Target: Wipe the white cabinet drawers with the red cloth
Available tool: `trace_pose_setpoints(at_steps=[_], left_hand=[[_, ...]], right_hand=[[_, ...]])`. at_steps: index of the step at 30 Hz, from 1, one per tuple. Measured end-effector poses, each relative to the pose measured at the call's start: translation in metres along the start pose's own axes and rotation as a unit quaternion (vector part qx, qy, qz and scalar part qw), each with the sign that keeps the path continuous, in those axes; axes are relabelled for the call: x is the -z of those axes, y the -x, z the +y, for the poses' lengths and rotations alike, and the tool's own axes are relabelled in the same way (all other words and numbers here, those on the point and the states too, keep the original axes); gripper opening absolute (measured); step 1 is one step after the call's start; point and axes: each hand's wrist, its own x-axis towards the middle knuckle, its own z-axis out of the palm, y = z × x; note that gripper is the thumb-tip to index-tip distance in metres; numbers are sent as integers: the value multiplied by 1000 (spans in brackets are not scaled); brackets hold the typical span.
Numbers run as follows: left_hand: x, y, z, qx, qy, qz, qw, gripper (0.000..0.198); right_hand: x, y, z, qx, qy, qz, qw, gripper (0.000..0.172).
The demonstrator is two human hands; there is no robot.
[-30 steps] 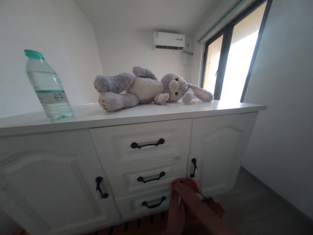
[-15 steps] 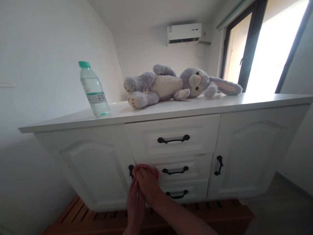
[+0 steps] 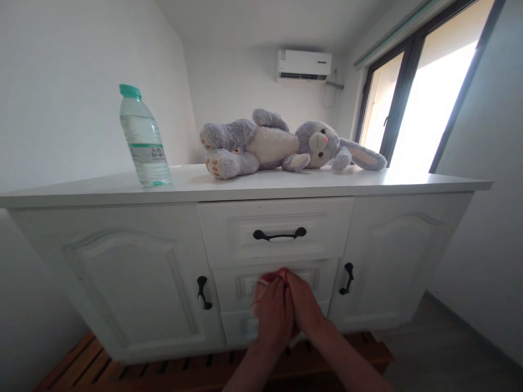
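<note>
A red cloth [image 3: 281,273] is bunched under both my hands, in front of the middle drawer [image 3: 235,286] of a white cabinet. My left hand [image 3: 273,311] is closed on the cloth from the left. Close against it, my right hand [image 3: 304,306] grips the cloth from the right. Most of the cloth is covered by my fingers. The handles of the two lower drawers are hidden behind my hands and forearms. Above them, the top drawer's black handle [image 3: 280,234] is in plain sight.
On the cabinet top [image 3: 183,188] stand a water bottle [image 3: 145,139] at left and a grey plush rabbit [image 3: 272,144] lying on its side. Black door handles [image 3: 203,293] flank the drawers. Beneath is a slatted wooden base [image 3: 163,373]. A window [image 3: 441,87] is at right.
Both hands and the red cloth have moved right, from beside the left door handle to the middle of the drawers. The view has shifted a little too.
</note>
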Motion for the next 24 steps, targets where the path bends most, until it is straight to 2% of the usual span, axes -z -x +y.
trace_pose_setpoints(at_steps=[3, 5, 8, 11, 14, 16, 18, 21, 23, 24], left_hand=[[-31, -12, 35, -43, 42, -69, 996, 46], [-51, -10, 42, -48, 102, -108, 988, 49], [-74, 10, 24, -7, 172, -156, 973, 53], [-80, 38, -17, 52, 180, -181, 966, 53], [-62, 58, -62, 106, 152, -134, 973, 55], [-39, 65, -86, 154, 138, -72, 976, 55], [-13, 66, -99, 189, 124, -22, 974, 56], [19, 59, -89, 157, 94, 36, 982, 54], [30, 52, -67, 108, 103, 51, 987, 52], [33, 50, -54, 87, 122, 40, 988, 51]], right_hand=[[38, 11, 25, -54, -15, 68, 996, 37], [49, 20, 41, -83, -29, 87, 992, 44], [39, 36, 60, -67, -17, 68, 995, 49], [2, 44, 70, -33, 22, 52, 998, 47], [-47, 38, 60, -21, 63, 18, 998, 40], [-77, 27, 39, -15, 63, -24, 998, 38], [-97, 17, 13, -7, 10, -56, 998, 41], [-102, 10, -19, 17, -90, -32, 995, 42], [-90, 15, -28, 17, -109, 14, 994, 42], [-80, 20, -27, 9, -98, 37, 994, 43]])
